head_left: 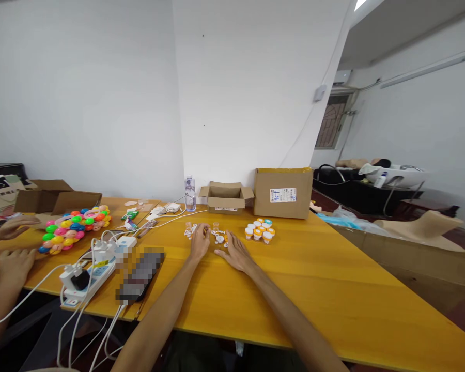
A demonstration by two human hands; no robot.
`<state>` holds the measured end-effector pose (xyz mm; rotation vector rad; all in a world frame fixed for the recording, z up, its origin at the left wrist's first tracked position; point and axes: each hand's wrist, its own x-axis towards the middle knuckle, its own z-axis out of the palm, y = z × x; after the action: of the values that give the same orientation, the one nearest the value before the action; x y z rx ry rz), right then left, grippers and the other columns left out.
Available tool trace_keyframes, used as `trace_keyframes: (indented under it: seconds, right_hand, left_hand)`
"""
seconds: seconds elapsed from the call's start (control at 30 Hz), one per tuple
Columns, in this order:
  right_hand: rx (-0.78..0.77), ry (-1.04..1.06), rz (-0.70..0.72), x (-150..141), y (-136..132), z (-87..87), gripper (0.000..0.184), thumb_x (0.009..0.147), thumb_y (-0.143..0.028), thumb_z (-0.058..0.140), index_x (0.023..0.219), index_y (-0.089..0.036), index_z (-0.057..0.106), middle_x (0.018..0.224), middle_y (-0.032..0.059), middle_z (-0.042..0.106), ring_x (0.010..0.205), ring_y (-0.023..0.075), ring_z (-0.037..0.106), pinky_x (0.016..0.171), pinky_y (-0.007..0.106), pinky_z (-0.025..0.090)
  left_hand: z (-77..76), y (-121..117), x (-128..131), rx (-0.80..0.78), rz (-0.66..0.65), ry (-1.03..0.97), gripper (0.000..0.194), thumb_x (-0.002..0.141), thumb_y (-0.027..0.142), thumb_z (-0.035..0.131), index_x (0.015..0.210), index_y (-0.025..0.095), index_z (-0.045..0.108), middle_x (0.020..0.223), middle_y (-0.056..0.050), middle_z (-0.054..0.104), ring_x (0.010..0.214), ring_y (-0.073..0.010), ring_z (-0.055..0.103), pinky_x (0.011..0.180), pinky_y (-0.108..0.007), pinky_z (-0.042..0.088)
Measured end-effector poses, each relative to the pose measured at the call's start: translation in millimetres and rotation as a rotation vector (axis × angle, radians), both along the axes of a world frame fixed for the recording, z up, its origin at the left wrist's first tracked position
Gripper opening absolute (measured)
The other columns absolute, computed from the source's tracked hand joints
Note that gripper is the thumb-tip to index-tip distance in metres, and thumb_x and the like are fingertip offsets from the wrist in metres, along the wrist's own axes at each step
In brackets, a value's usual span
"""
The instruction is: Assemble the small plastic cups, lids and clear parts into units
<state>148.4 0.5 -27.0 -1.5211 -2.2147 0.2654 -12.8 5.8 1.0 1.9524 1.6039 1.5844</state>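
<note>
My left hand point(200, 243) rests over the yellow-brown table point(294, 289) with its fingers curled together; whatever they hold is too small to make out. Small white pieces point(188, 234) lie just left of it. My right hand point(237, 251) is spread with the thumb apart, its fingertips beside a small orange piece point(226, 237). Between the hands are a small clear cup point(216, 226) and a round white piece point(219, 239). To the right stands a cluster of small tubs point(257, 233) with white, orange and blue-green tops.
Behind the hands are a small open carton point(225, 203), a large cardboard box point(282, 194) and a water bottle point(190, 194). Leftward lie a phone point(141, 276), a power strip point(96, 276) with cables and colourful balls point(67, 235). Another person's hands point(15, 266) are far left.
</note>
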Motion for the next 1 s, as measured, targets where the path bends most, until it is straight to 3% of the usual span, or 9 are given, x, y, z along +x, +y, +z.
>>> trace_keyframes:
  seconds: [0.23, 0.63, 1.0]
  right_hand:
    - [0.004, 0.077, -0.016, -15.4, 11.6, 2.8, 0.088, 0.078, -0.056, 0.060, 0.146, -0.012, 0.025, 0.150, 0.0226, 0.033, 0.141, 0.0315, 0.029, 0.112, 0.045, 0.026]
    - [0.112, 0.050, -0.072, -35.7, 27.3, 6.7, 0.071, 0.084, -0.044, 0.056, 0.142, -0.012, 0.031, 0.138, 0.0225, 0.047, 0.127, 0.0318, 0.047, 0.105, 0.042, 0.034]
    - [0.091, 0.040, -0.100, -48.9, 41.1, 14.4, 0.061, 0.089, -0.038, 0.051, 0.141, -0.013, 0.033, 0.130, 0.0205, 0.053, 0.120, 0.0294, 0.052, 0.103, 0.039, 0.035]
  left_hand:
    - [0.7, -0.1, 0.5, 0.067, 0.048, -0.072, 0.008, 0.087, 0.022, 0.048, 0.086, 0.023, 0.056, 0.085, -0.003, 0.061, 0.078, -0.0176, 0.057, 0.078, -0.031, 0.047]
    - [0.9, -1.2, 3.3, 0.082, 0.070, -0.150, 0.006, 0.089, 0.022, 0.045, 0.087, 0.022, 0.051, 0.089, -0.003, 0.059, 0.080, -0.0170, 0.057, 0.080, -0.031, 0.046]
    - [-6.8, 1.1, 4.6, 0.065, 0.071, -0.147, 0.006, 0.089, 0.024, 0.045, 0.089, 0.023, 0.052, 0.090, -0.004, 0.060, 0.088, -0.0185, 0.058, 0.083, -0.032, 0.046]
